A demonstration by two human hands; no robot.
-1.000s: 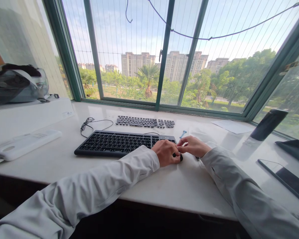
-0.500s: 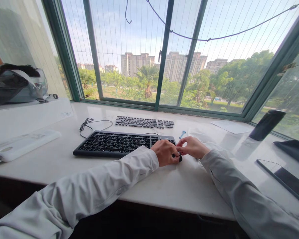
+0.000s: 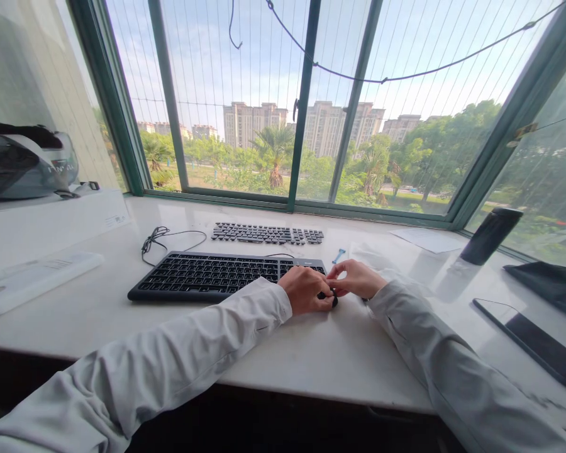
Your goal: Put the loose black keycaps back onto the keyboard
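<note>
A black corded keyboard (image 3: 193, 277) lies on the white tabletop, its key wells showing without caps. My left hand (image 3: 305, 290) rests over its right end, fingers curled and closed. Against those fingertips, my right hand (image 3: 357, 280) is closed in a pinch at the keyboard's right edge. Something small and dark shows between the fingers, but what they grip is mostly hidden. Behind the keyboard, loose dark keycaps (image 3: 267, 233) are laid out in keyboard order. A small blue tool (image 3: 338, 256) lies just beyond my right hand.
A coiled black cable (image 3: 153, 238) sits behind the keyboard's left end. To the right are clear plastic wrapping (image 3: 405, 277), a paper sheet (image 3: 425, 240), a dark bottle (image 3: 492, 236) and a phone-like black slab (image 3: 532, 340). A white box (image 3: 51, 220) and a white packet (image 3: 38, 283) stand left.
The whole view has shifted slightly, so things appear a little further left. Both hands stay together at the keyboard's right end, with only slight finger movement.
</note>
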